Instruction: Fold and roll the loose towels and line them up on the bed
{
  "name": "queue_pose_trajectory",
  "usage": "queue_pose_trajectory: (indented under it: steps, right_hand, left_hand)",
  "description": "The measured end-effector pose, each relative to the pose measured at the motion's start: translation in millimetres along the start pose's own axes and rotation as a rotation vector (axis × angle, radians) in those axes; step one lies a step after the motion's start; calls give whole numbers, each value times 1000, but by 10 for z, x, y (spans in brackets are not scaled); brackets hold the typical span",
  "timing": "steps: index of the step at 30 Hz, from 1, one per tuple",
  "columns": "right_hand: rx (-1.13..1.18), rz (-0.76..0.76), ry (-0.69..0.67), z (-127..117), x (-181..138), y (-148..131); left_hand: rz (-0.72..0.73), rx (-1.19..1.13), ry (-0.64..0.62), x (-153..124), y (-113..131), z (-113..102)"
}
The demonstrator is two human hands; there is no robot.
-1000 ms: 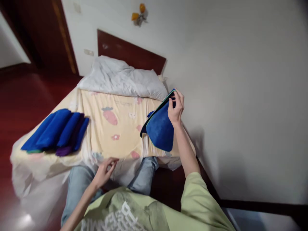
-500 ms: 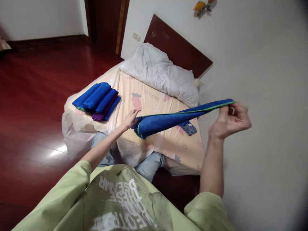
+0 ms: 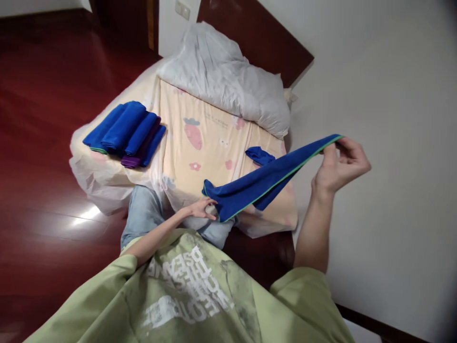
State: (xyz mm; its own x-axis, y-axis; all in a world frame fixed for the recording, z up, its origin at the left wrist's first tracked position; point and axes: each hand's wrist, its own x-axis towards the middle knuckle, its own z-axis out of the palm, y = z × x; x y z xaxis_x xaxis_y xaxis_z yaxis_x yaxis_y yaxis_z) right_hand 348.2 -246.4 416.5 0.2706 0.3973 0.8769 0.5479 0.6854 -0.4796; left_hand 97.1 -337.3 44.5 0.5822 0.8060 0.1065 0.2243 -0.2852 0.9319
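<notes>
A blue towel point(image 3: 250, 190) with green edging stretches through the air in front of me, its far right end raised. My right hand point(image 3: 344, 162) pinches that raised corner between thumb and fingers. At the lower left end of the towel, my left hand point(image 3: 203, 208) has its thumb and fingers apart, right at the towel's edge. Whether it touches the cloth is hard to make out. Behind the towel, a crumpled blue cloth point(image 3: 262, 155) lies on the bed.
The bed point(image 3: 210, 147) has a cream sheet with strawberry prints. Folded blue towels point(image 3: 124, 126) and a purple towel point(image 3: 131, 161) lie together at its left side. A white quilt point(image 3: 228, 76) is bunched by the headboard point(image 3: 264, 33). A wall point(image 3: 385, 95) stands to the right.
My left hand has come down and slightly right, nearer my body. The towel's left end has dropped and spread wider; my right hand still holds its corner. The view has tilted downward.
</notes>
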Motion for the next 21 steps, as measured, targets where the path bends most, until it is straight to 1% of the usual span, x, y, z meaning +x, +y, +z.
queue_pose_trajectory:
  steps: [2, 3, 5, 7, 10, 12, 13, 15, 17, 19, 21]
  right_hand:
    - [-43, -7, -22, -15, -16, -47]
    - [-66, -15, -33, -22, -20, -77]
    - [-107, -31, -42, -38, -22, -148]
    - [-143, -50, -31, -57, -19, -228]
    - [-191, -80, 11, -91, -21, -349]
    - [-220, -103, 31, -117, -28, -416]
    - [-233, -116, 35, -131, -33, -442]
    - [-254, -144, 42, -154, -44, -474]
    - [-284, -166, 52, -167, -60, -485]
    - [-329, -181, 61, -160, -88, -484]
    - [-392, -207, 50, -135, -129, -487]
  left_hand:
    - [-8, 33, 38, 110, 44, 325]
    - [-15, 46, 69, 197, 91, 451]
    - [-35, 77, 146, 413, 237, 627]
    - [-74, 123, 247, 650, 436, 709]
    - [-172, 200, 446, 978, 747, 693]
    - [-217, 235, 555, 1145, 906, 613]
    - [-222, 240, 589, 1207, 966, 561]
    - [-208, 224, 614, 1283, 1055, 456]
    - [-194, 198, 608, 1301, 1128, 385]
    - [-171, 181, 591, 1286, 1214, 382]
    - [-124, 166, 573, 1275, 1318, 446]
